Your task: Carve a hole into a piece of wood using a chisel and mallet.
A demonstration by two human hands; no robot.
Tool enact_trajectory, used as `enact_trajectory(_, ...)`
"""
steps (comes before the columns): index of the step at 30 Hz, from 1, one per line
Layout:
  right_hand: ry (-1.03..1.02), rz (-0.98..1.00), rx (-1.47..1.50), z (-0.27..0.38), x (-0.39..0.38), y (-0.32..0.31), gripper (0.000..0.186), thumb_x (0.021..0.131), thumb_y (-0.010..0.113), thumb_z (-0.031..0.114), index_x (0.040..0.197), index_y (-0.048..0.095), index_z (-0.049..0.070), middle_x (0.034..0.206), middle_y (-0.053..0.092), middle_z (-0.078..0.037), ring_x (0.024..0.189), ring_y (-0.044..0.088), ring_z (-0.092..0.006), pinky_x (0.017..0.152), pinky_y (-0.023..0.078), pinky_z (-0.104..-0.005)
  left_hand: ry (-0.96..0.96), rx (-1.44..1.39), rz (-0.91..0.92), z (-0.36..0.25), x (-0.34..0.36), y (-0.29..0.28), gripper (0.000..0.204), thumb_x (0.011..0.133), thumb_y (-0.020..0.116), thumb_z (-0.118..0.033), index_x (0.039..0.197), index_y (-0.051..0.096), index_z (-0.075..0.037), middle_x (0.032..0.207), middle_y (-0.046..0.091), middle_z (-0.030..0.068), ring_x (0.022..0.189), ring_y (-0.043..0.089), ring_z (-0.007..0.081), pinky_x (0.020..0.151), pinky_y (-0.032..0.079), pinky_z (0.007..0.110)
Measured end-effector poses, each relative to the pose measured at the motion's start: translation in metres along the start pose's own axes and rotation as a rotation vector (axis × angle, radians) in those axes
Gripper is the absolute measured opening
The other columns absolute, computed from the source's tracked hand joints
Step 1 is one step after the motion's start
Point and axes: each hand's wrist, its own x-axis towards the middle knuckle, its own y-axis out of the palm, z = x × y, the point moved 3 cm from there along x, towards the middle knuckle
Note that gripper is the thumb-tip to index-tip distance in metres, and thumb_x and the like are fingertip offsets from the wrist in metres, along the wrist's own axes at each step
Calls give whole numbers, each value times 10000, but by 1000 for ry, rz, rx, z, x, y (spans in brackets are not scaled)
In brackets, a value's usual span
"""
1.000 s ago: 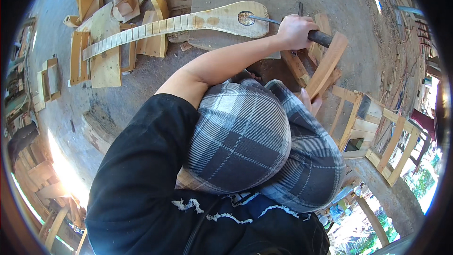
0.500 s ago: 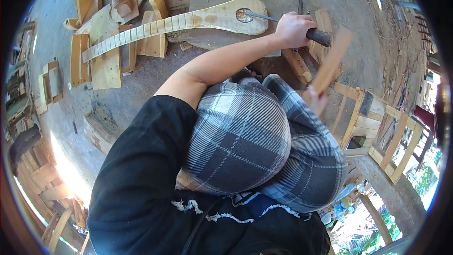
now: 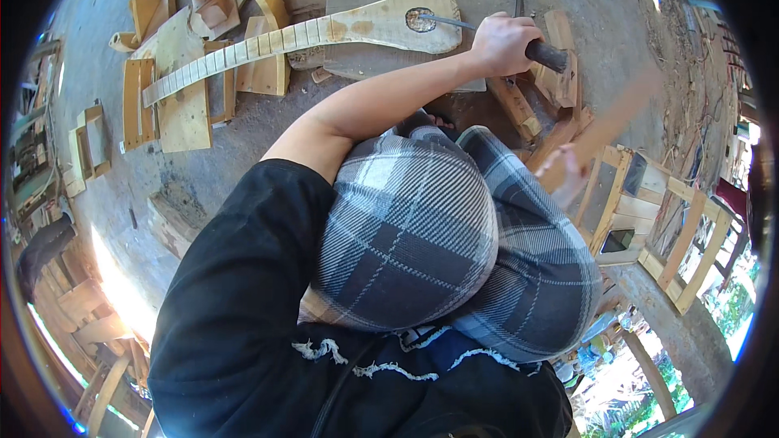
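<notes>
Lute [image 3: 365, 26], pale and wooden, lies with its broad end on the grey board [image 3: 357, 65], toward that board's right edge, and its narrow end over a loose panel [image 3: 183, 126] on the floor [image 3: 243, 138]. Its long axis runs left to right, the narrow end slanting nearer the person. Both hands are apart. The left hand [image 3: 505, 45], much the closer, is just right of the broad end, wrapped round a chisel [image 3: 547, 57] whose blade points left, roughly along that axis, to the hole [image 3: 420, 25]; I cannot tell whether it touches wood. The right hand [image 3: 570, 174], blurred, grips the near end of a wooden bat [image 3: 613, 116], which slants away rightward, apart from the chisel's handle.
</notes>
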Motion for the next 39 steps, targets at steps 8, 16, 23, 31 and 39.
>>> enact_trajectory(8, 54, -351, -18, -38, -12, 25, 515, 847, 672, 207, 1227, 430, -43, 908, 570, -159, 678, 592, -211, 576, 522, -338, 88, -3, -87, -14, 0, -3, 317, 633, 733, -179, 947, 691, -187, 907, 648, -13, 833, 640, 191, 763, 464, 341)
enact_trajectory(16, 45, -205, 39, 5, -11, 33, 480, 884, 625, 240, 1251, 414, 13, 818, 538, -99, 638, 534, -145, 542, 472, -276, 87, 9, -150, -20, 1, -8, 367, 615, 749, -138, 971, 678, -195, 921, 623, 5, 862, 621, 187, 799, 425, 332)
enact_trajectory(23, 29, -189, -21, -10, -19, 22, 583, 875, 652, 215, 1305, 357, -47, 987, 549, -151, 795, 561, -178, 694, 492, -299, 56, -7, -158, -28, 7, -18, 386, 606, 747, -142, 984, 687, -193, 943, 634, 9, 857, 620, 189, 798, 428, 331)
enact_trajectory(31, -49, -143, -78, -11, -17, 19, 547, 864, 641, 240, 1264, 393, -39, 966, 534, -145, 765, 545, -178, 666, 470, -291, 63, -47, -138, -26, 9, -17, 338, 622, 719, -156, 957, 705, -196, 887, 642, -8, 823, 634, 209, 776, 464, 348)
enact_trajectory(39, -320, -172, -193, 26, -11, 14, 387, 867, 602, 249, 1126, 489, -17, 741, 537, -119, 614, 520, -171, 536, 469, -282, 16, -60, -68, -24, 12, -14, 235, 630, 708, -234, 859, 701, -180, 834, 636, -1, 784, 629, 239, 773, 483, 355)
